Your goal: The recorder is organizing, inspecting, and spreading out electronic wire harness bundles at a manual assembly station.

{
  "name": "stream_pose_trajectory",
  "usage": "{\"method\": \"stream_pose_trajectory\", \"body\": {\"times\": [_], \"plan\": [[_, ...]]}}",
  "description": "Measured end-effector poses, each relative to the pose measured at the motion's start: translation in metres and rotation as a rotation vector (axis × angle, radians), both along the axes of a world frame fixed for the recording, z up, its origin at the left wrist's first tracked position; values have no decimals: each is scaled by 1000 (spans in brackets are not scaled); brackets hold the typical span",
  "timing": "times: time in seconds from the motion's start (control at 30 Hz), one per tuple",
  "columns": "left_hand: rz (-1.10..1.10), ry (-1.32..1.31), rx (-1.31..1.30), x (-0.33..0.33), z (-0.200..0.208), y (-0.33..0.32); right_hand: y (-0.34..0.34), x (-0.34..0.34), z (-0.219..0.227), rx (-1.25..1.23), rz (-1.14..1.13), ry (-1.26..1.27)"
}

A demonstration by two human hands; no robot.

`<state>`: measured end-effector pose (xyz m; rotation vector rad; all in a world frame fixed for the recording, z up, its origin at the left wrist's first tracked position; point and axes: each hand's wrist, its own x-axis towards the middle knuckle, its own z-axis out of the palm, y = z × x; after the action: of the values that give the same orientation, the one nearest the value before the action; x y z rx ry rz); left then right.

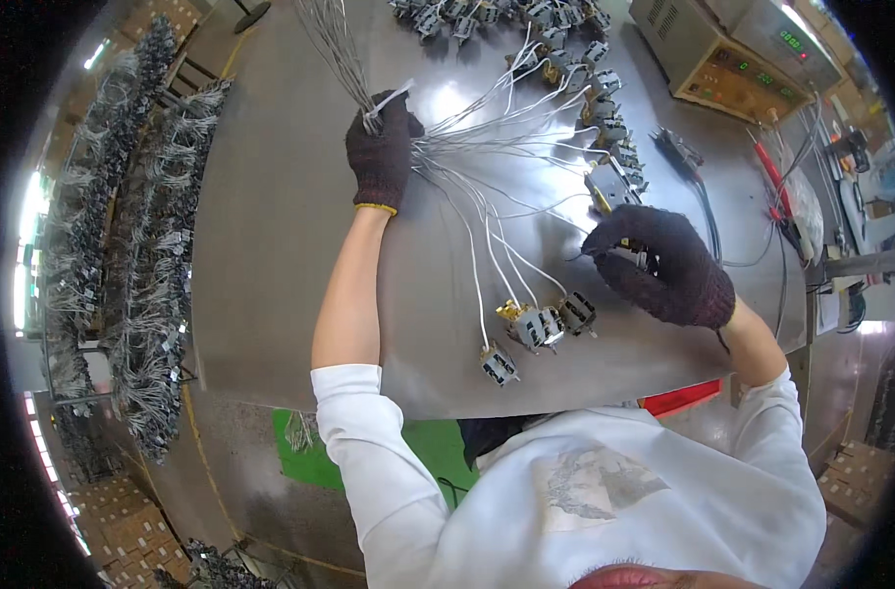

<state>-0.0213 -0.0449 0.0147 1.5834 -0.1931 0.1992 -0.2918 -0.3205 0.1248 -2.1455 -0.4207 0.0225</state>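
Note:
My left hand (381, 147), in a dark knitted glove with a yellow cuff edge, is closed around a bundle of white wires (338, 54). Beyond the fist the wires fan out to the right, ending in small grey metal components (609, 118) with brass-coloured bits. My right hand (668, 275), gloved alike, curls its fingers around one small metal component (641, 257), mostly hidden by the glove. Just above it lies a larger grey metal component (614, 185). Nearer me, several components (536, 327) rest on the table on their own wires.
The grey metal table (271, 265) spans the middle. At far right stand bench instruments (732, 74) with lit displays, beside red-handled test leads (773, 182) and a dark cable with a clip (698, 182). More components (457, 20) line the far edge. Racks of wired parts (153, 245) stand left.

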Motion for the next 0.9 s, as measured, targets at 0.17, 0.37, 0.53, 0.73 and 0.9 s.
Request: {"method": "stream_pose_trajectory", "body": {"times": [0.17, 0.37, 0.53, 0.73, 0.9], "plan": [[13, -14, 20, 1, 1, 0, -5, 3, -12, -564, 157, -296], [-8, -21, 82, 2, 0, 3, 4, -6, 9, -302, 138, -56], [-27, -53, 7, 2, -5, 1, -20, 20, 20, -338, -159, -329], [-15, -19, 79, 7, -6, 3, -2, 31, 1, -727, 114, -334], [-10, -54, 77, 5, -4, 3, 8, 28, -3, -795, 147, -279]]}}
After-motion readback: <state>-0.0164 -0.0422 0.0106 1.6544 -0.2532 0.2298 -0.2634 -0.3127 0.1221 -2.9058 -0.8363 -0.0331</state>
